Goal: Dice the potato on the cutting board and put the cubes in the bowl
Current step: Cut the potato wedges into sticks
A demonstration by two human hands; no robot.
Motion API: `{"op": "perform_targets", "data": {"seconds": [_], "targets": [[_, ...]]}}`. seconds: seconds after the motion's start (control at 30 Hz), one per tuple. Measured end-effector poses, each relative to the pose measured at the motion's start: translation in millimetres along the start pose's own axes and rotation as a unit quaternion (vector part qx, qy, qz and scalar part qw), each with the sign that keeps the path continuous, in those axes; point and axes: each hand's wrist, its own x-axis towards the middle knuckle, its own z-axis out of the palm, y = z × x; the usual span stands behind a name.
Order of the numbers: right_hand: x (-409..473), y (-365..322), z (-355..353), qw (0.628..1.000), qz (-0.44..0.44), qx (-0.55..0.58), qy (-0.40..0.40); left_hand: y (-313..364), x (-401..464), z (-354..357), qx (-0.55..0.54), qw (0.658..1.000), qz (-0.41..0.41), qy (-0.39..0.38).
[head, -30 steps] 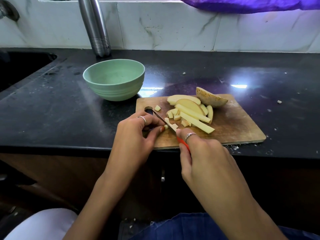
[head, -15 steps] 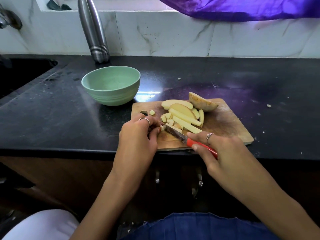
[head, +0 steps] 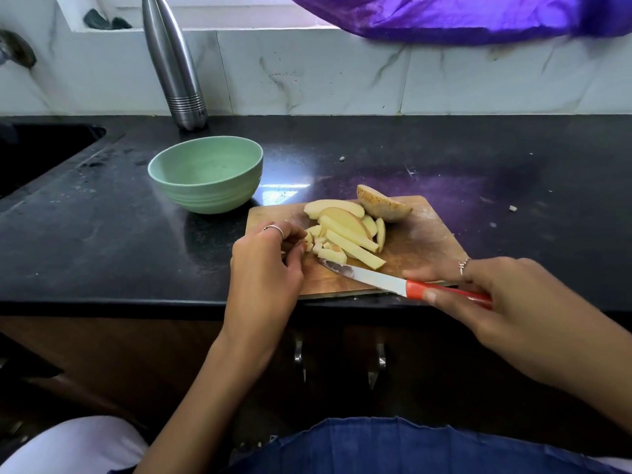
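Partly diced: pale potato sticks (head: 354, 246) uncut mid-frame, green bowl (head: 206, 174) empty upper left, left hand (head: 265, 254) gathering small potato cubes (head: 316, 239), right hand (head: 492, 295) gripping red-handled knife (head: 393, 281).

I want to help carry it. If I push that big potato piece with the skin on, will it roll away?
Probably not far. The potato half seems to lie cut side down on the cutting board, so it should slide rather than roll. It looks stiff and solid, maybe slippery where freshly cut.

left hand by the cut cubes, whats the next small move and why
Probably gather the cubes with the left hand and carry them to the green bowl, which looks empty. The fingers touch the pile, and the right hand holds the knife low, off the potato sticks.
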Motion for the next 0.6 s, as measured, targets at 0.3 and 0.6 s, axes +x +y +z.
{"op": "perform_targets", "data": {"seconds": [0.3, 0.6], "targets": [[-15, 17, -7, 0.999, -0.028, 0.017, 0.033, 4, 6, 0, -0.028, 0.999, -0.002, -0.015], [-13, 28, -4, 0.976, -0.011, 0.077, 0.201, 10, 11, 6, 0.079, 0.946, 0.287, -0.127]]}}
